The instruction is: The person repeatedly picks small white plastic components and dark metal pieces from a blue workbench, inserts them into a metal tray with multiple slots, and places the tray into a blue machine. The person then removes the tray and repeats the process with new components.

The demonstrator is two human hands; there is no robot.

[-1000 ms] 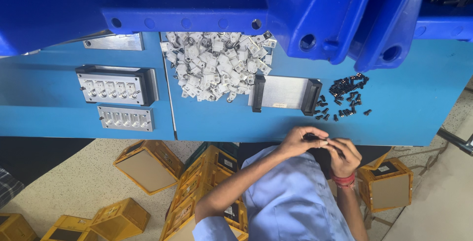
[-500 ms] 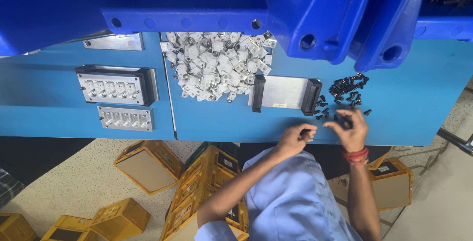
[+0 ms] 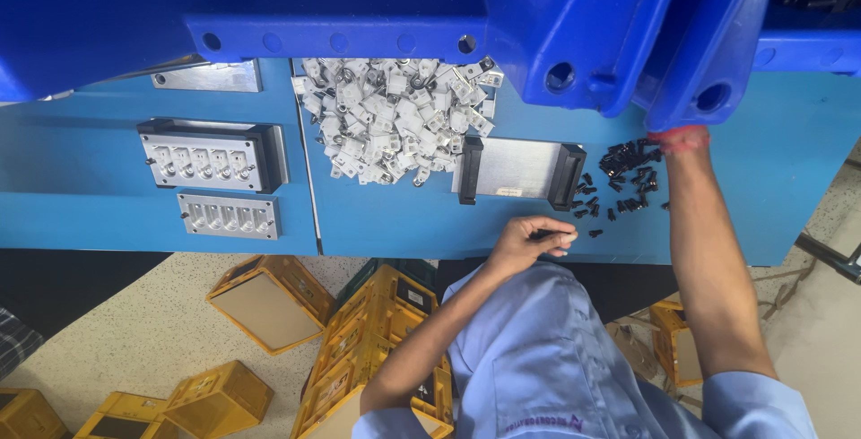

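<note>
Left hand (image 3: 531, 240): pinching a small dark part, resting on the blue surface (image 3: 404, 215) near its front edge.
Right hand: reaching under the blue bin (image 3: 619, 26), hidden; cannot tell its state.
Black parts (image 3: 628, 170): lying beside the right wrist.

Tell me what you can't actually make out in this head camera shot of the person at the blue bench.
- Right hand: hidden past the wrist with the red band, behind the blue bin.
- Left hand: curled; what it pinches is too small to identify.
- Small black parts: too tiny to tell their shape.
- Pile of white parts: its upper edge runs under the bin.
- Yellow crates: some cut off by the bottom edge.
</note>
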